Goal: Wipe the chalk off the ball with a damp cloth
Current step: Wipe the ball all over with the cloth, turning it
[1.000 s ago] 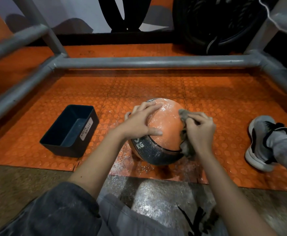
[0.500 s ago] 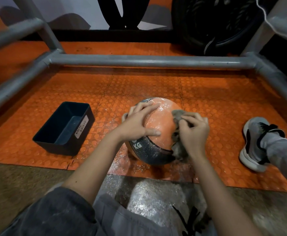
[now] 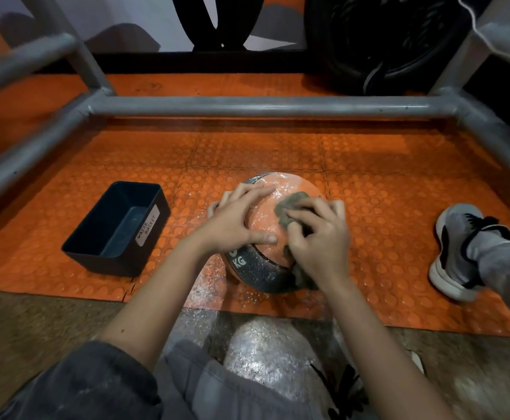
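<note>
An orange and black medicine ball (image 3: 263, 213) marked "KG", dusted with white chalk, sits on the orange studded floor mat (image 3: 384, 183). My left hand (image 3: 238, 219) lies spread over the ball's left top, fingers straight, thumb on the front. My right hand (image 3: 317, 234) grips a crumpled grey cloth (image 3: 290, 204) and presses it on the ball's upper right side. A tail of the cloth hangs down by the ball's lower right. White chalk dust is scattered on the mat below the ball.
A dark bin (image 3: 117, 228) labelled "WASTE BASKET" stands left of the ball. A grey metal pipe frame (image 3: 263, 106) crosses behind and runs down both sides. My shoe (image 3: 456, 247) rests on the mat at the right. A black tyre (image 3: 381, 40) stands at the back.
My right hand has slid the cloth from the ball's right side up and leftward onto its top. The left hand has stayed on the ball.
</note>
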`<control>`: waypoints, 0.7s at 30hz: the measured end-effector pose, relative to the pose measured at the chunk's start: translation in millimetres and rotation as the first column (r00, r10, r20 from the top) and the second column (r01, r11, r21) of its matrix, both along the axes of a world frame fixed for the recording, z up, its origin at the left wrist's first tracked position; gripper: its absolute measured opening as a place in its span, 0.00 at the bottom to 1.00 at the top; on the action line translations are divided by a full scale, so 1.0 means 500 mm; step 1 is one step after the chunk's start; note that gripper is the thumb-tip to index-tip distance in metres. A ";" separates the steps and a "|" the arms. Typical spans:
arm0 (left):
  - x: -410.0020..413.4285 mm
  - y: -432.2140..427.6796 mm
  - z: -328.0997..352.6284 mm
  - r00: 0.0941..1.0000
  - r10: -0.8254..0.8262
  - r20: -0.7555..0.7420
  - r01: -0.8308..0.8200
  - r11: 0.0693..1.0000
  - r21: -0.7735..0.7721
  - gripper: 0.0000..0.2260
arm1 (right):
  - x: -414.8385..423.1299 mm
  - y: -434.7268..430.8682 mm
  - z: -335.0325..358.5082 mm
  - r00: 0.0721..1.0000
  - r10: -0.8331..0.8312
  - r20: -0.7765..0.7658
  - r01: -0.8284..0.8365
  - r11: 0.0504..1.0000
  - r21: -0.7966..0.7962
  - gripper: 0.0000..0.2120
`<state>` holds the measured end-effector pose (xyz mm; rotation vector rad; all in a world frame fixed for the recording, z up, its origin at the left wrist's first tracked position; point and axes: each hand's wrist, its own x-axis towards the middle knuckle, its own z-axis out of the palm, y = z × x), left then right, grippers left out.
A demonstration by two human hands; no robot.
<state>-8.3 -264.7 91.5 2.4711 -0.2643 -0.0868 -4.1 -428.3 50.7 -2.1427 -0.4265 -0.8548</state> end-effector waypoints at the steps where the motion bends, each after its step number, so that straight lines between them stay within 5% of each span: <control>1: -0.002 0.000 -0.003 1.000 0.004 0.001 -0.004 1.000 -0.013 0.37 | 0.006 -0.013 -0.001 0.999 -0.023 -0.037 0.025 0.999 0.043 0.12; 6: 0.002 -0.020 -0.009 1.000 0.004 -0.005 -0.004 1.000 -0.013 0.37 | 0.031 -0.063 0.010 0.952 -0.073 -0.296 0.111 0.987 0.113 0.11; 10: 0.024 -0.025 -0.002 1.000 0.021 -0.017 -0.021 1.000 0.013 0.34 | -0.002 -0.030 0.003 0.968 -0.120 -0.222 0.097 0.989 -0.113 0.16; 15: 0.046 -0.011 0.017 0.997 -0.010 -0.073 0.013 0.999 0.045 0.33 | -0.024 -0.005 -0.007 0.995 -0.015 -0.094 0.000 0.988 -0.155 0.17; 21: 0.027 -0.011 0.002 0.999 -0.019 -0.034 0.019 1.000 0.009 0.34 | 0.085 -0.036 0.046 0.954 -0.035 -0.297 -0.018 0.984 -0.175 0.14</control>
